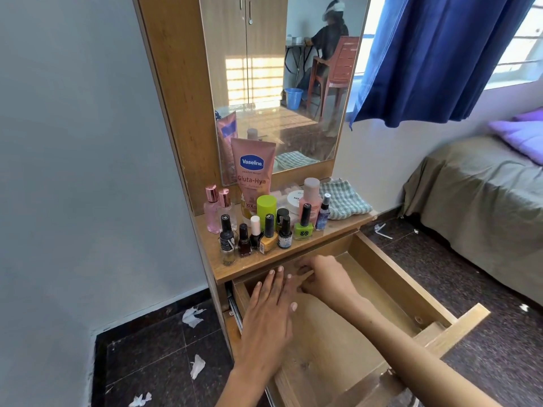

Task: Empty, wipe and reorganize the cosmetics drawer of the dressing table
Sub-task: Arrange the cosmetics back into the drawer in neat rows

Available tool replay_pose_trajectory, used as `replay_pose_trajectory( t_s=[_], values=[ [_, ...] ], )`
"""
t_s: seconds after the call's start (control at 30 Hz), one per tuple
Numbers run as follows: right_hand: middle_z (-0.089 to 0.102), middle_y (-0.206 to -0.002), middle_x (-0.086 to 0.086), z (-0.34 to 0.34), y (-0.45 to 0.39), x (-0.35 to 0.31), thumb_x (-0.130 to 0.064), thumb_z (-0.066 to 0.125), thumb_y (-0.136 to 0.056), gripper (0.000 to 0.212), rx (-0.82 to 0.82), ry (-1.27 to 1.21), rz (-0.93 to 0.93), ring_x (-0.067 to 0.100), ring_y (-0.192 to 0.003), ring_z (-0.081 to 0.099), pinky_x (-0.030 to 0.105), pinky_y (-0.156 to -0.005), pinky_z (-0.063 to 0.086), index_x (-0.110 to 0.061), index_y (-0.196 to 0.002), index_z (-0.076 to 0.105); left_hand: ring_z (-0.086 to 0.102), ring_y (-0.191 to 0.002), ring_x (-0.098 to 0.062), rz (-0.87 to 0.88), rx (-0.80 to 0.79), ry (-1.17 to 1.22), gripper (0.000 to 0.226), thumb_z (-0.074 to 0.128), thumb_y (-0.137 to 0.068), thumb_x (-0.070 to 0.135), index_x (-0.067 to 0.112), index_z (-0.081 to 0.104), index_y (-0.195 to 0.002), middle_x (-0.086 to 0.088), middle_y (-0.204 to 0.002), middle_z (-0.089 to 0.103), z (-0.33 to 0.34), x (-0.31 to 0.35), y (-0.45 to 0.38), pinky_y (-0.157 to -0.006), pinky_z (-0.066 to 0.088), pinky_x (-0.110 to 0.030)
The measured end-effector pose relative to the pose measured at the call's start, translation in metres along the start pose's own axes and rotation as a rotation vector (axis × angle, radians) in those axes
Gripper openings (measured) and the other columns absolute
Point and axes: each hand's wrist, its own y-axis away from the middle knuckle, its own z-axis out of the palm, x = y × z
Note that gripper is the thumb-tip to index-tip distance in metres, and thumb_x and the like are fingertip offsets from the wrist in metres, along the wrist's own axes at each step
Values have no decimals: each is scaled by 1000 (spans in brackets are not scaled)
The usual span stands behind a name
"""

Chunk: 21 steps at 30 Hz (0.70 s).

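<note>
The drawer (382, 277) is pulled out at 6 o'clock. The left hand (270, 312) is held flat inside, fingers straight. The right hand (323, 277) is curled at its back; a grip cannot be told. The cosmetics (264, 224) are stood on the tabletop (332, 233) at 12 o'clock.

Matt wood-grain drawer (390, 277) lying open, smooth wooden desk (249, 267) carrying glossy glass nail-polish bottles (269, 235), shiny plastic Vaseline tube (252, 171), woven checked cloth (345, 199) sitting at two o'clock, polished speckled stone floor (152, 348)
</note>
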Motion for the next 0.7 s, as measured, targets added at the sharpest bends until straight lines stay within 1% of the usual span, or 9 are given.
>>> replay_pose_trajectory(
  t_s=[0.07,0.13,0.17,0.23,0.33,0.43,0.57,0.63,0.7],
  values=[
    [73,-90,-11,-17,7,5,-15,78,-73,27,167,-40,32,6,-82,69,34,-79,58,-23,-98,72,-28,-138,-4,2,-19,-9,55,1,-97,44,29,-6,-150,11,-155,-19,1,1,0,-107,-28,-26],
    [71,-74,-13,-34,12,9,-22,81,-73,12,410,-153,51,0,-71,66,29,-70,57,-24,-82,74,-28,-138,-1,-3,-31,-11,57,-2,-96,46,28,-9,-150,12,-154,-21,3,0,0,-107,-29,-26],
    [70,-72,-13,-42,12,11,-23,81,-74,10,508,-208,46,-1,-70,64,26,-67,56,-24,-81,73,-28,-138,-1,-2,-33,-15,56,0,-98,46,28,-10,-149,13,-155,-20,3,0,0,-107,-29,-27],
    [71,-79,-11,-50,6,12,-19,80,-77,15,604,-284,11,-1,-73,65,23,-70,56,-19,-90,72,-27,-138,0,4,-34,-16,54,3,-100,44,27,-10,-149,13,-155,-19,3,0,0,-107,-30,-29],
    [71,-104,-2,-55,-10,13,-15,77,-79,36,624,-320,-15,8,-88,68,30,-82,57,-13,-113,65,-27,-137,1,6,-28,-2,52,6,-101,42,27,-9,-149,13,-155,-18,2,0,0,-106,-30,-24],
    [67,-120,-1,-55,-25,17,-14,80,-76,54,602,-268,-32,11,-97,68,34,-88,56,-14,-125,57,-25,-138,1,-3,-24,11,52,7,-101,41,28,-8,-150,14,-155,-17,3,0,0,-107,-28,-23],
    [70,-110,1,-55,-35,20,-10,81,-73,55,552,-315,-45,7,-95,65,25,-87,53,-15,-123,59,-25,-138,2,-15,-20,37,52,8,-101,41,30,-7,-150,15,-156,-15,4,0,0,-107,-28,-21],
    [69,-100,-3,-54,-37,21,-11,81,-73,48,540,-322,-55,7,-93,63,22,-86,51,-14,-118,63,-25,-138,2,-11,-20,30,52,8,-101,40,30,-8,-150,16,-156,-16,4,-1,0,-105,-30,-20],
    [64,-88,-8,-54,-35,22,-15,81,-74,35,542,-281,-54,8,-86,60,21,-76,48,-13,-106,66,-26,-138,2,-12,-21,25,52,8,-101,40,30,-9,-150,16,-155,-17,5,-2,0,-104,-32,-19]
  ],
)
